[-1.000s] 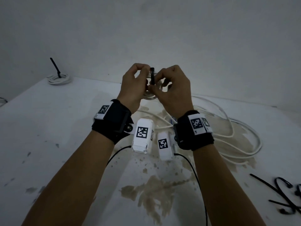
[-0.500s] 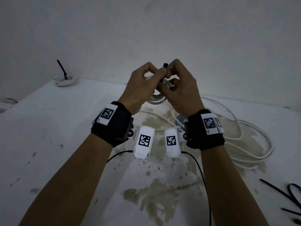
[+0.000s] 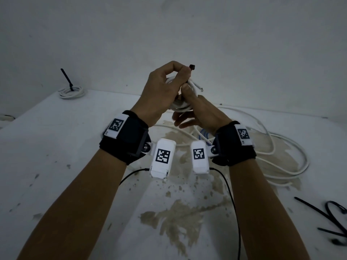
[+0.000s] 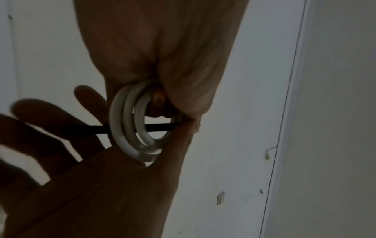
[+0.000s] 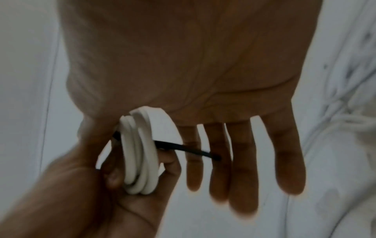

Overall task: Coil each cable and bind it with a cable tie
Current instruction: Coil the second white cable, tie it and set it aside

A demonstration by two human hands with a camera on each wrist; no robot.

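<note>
A small coil of white cable point(image 3: 181, 107) is held up above the table. My left hand point(image 3: 163, 87) grips its top, fingers curled round the loops. The black cable tie's head point(image 3: 191, 67) sticks up past the left fingertips. The cable's free end point(image 3: 197, 86) pokes out to the right. My right hand point(image 3: 199, 115) is below and to the right of the coil with its fingers straight and its thumb up against the loops. In the left wrist view the tie point(image 4: 156, 126) passes through the coil point(image 4: 122, 128). In the right wrist view the tie's tail point(image 5: 193, 149) juts from the coil point(image 5: 138, 153) toward the straight fingers point(image 5: 242, 161).
A bound white coil point(image 3: 71, 91) with a black tie standing upright lies at the table's far left corner. Loose white cable point(image 3: 272, 147) sprawls right of my hands. Spare black ties point(image 3: 330, 218) lie at the front right. The stained white table point(image 3: 56, 147) meets a wall behind.
My right hand has let go at the top of the coil, dropped below it and straightened its fingers. My left hand keeps hold of the coil and the tie.
</note>
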